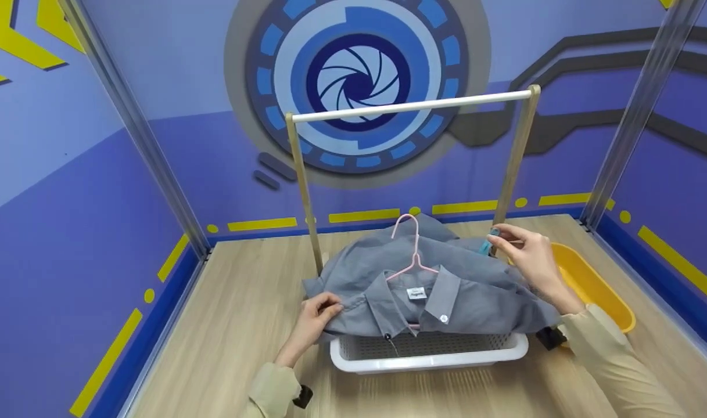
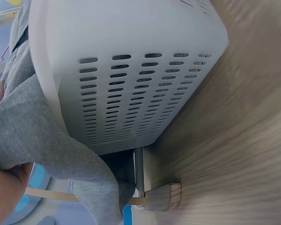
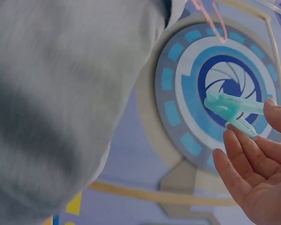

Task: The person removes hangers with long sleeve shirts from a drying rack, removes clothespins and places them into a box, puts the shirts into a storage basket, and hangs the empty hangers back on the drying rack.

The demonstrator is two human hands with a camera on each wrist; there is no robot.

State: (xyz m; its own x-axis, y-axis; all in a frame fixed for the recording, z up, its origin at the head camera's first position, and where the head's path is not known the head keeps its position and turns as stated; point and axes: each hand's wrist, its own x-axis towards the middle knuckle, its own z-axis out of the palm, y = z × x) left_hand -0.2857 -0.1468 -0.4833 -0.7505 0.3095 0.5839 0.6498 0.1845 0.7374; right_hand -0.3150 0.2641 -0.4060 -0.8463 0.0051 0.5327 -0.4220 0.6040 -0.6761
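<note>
A grey collared shirt [image 1: 353,261] lies over a white perforated basket [image 1: 429,364], with a pink hanger [image 1: 417,241] inside its collar and the hook standing up. My left hand [image 1: 312,319] grips the shirt's fabric near the shoulder on the left. In the left wrist view, the held cloth [image 2: 42,126] drapes beside the basket wall [image 2: 131,33]. Between thumb and fingers, my right hand [image 1: 533,258] pinches a teal clothespin [image 3: 229,108] above the shirt's right side. The right wrist view shows grey cloth [image 3: 61,93] apart from the clothespin.
Behind the basket stands a rack with a white rail [image 1: 411,108] and wooden posts [image 1: 304,186]. A yellow tub [image 1: 600,287] sits on the wooden tabletop [image 1: 231,325] at the right, partly hidden by my right arm. Printed wall panels enclose the back and sides.
</note>
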